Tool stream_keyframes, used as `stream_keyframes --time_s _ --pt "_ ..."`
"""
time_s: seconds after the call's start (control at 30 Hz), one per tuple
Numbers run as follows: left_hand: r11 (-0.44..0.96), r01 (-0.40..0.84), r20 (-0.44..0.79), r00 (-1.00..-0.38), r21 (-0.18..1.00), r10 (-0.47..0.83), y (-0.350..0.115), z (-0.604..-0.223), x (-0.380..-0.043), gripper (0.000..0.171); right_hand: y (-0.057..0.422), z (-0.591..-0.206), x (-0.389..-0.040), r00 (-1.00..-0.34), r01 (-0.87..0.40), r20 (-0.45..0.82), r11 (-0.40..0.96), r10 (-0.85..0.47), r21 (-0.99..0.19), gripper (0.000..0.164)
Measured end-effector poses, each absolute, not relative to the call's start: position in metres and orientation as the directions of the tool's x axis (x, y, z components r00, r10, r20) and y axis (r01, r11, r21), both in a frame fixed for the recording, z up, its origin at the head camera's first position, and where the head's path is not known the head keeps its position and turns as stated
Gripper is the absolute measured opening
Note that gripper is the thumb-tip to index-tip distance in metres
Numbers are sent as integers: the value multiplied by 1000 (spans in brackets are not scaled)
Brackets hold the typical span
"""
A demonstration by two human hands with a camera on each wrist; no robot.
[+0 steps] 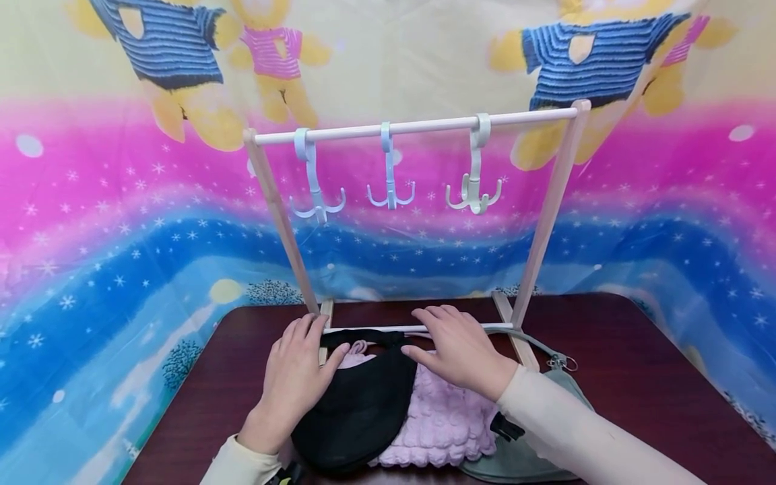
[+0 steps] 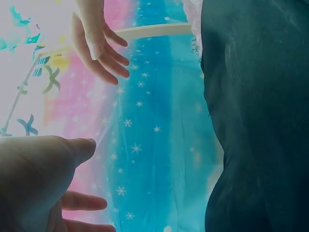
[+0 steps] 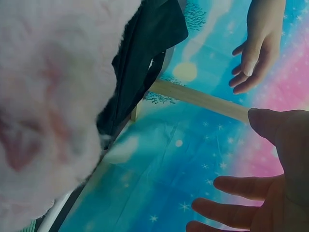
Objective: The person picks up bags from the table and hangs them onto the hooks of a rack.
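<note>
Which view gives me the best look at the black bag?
The head view: the black bag shows nearly whole there, body and strap. The left wrist view gives only a close, cropped dark panel; the right wrist view shows a partial strip beyond the pink bag.

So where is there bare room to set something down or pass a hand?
Bare table lies left of the left hand and right of the green bag. A hand could probably pass through the rack, between the hooks and the lower bar. It's crowded in front of that bar, where the black bag, pink bag and green bag overlap.
</note>
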State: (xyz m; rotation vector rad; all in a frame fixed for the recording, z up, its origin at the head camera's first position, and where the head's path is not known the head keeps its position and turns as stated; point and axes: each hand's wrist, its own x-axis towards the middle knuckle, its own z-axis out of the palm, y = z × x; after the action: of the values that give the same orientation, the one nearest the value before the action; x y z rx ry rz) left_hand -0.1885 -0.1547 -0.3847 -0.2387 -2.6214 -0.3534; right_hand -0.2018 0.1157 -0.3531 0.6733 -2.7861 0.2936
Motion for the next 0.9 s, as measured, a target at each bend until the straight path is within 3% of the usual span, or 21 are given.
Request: stream_keyframes --time_s 0.5,0.9 --pt "948 222 452 -887 228 99 -164 -377 -196 62 104 -345 -217 -857 -478 283 869 -431 -124 65" --pt "945 198 377 -922 261 89 -172 -381 -200 60 95 -344 -221 -885 -454 205 872 -418 -184 66"
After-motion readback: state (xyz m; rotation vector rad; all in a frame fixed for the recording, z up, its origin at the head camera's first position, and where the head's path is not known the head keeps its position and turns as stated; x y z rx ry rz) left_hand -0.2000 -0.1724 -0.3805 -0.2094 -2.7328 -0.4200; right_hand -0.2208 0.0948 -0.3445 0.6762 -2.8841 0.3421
